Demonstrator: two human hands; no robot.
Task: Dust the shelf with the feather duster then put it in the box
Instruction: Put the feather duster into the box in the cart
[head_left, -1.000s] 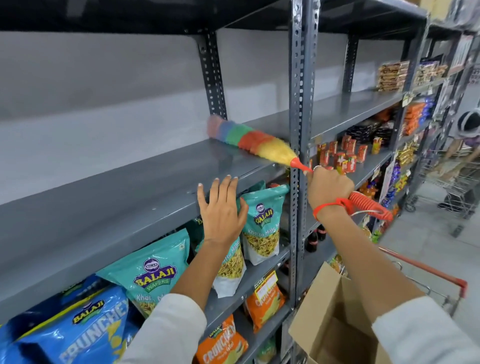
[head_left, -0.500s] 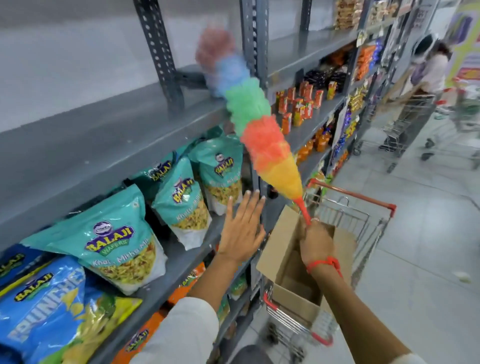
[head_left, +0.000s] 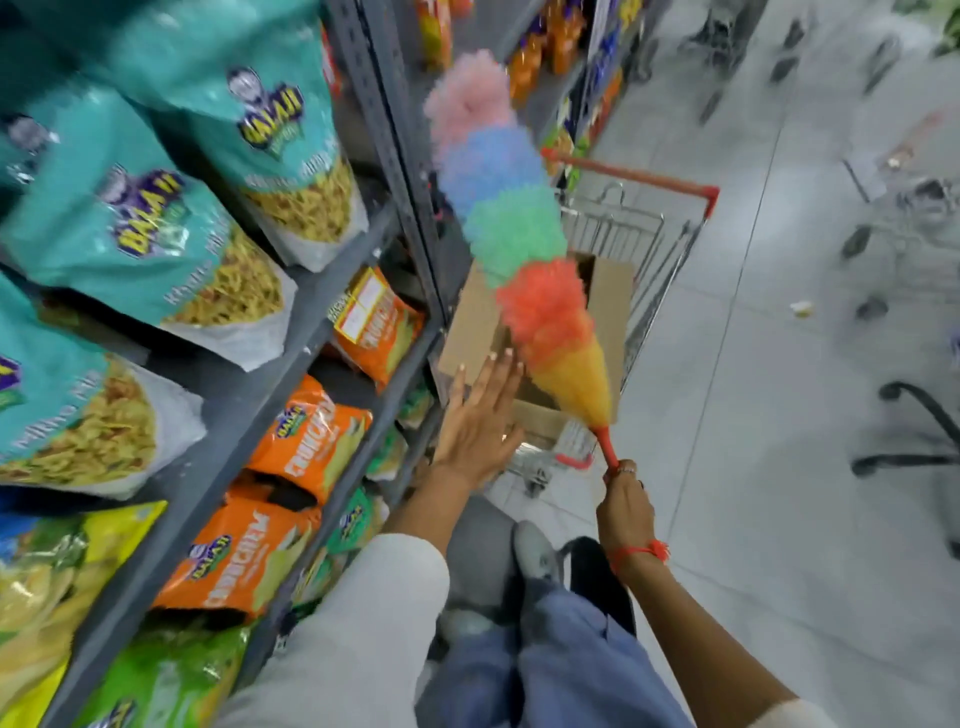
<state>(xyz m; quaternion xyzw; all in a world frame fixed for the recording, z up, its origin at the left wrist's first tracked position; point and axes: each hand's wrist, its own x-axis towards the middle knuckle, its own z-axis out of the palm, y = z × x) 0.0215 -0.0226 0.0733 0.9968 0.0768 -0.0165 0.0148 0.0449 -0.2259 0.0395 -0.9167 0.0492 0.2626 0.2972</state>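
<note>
Right hand (head_left: 626, 506) grip closed on rainbow fluffy feather duster (head_left: 511, 228), poised above open brown cardboard box (head_left: 480, 317); left hand (head_left: 480, 415) open; boxing remains.

Pretty bright, even store lighting with only soft shadows under the shelf (head_left: 332, 291) boards. Heavy motion blur on the floor (head_left: 779, 467) top right, and the wide lens bends the edges.

Feather duster (head_left: 511, 234) lifted clear of the grey shelf (head_left: 291, 332) it swept a second ago, right hand (head_left: 623, 506) lowered beside the cardboard box (head_left: 478, 322) in the cart (head_left: 660, 228), left hand (head_left: 478, 415) dropped from the shelf edge, view tilted toward the floor.
</note>
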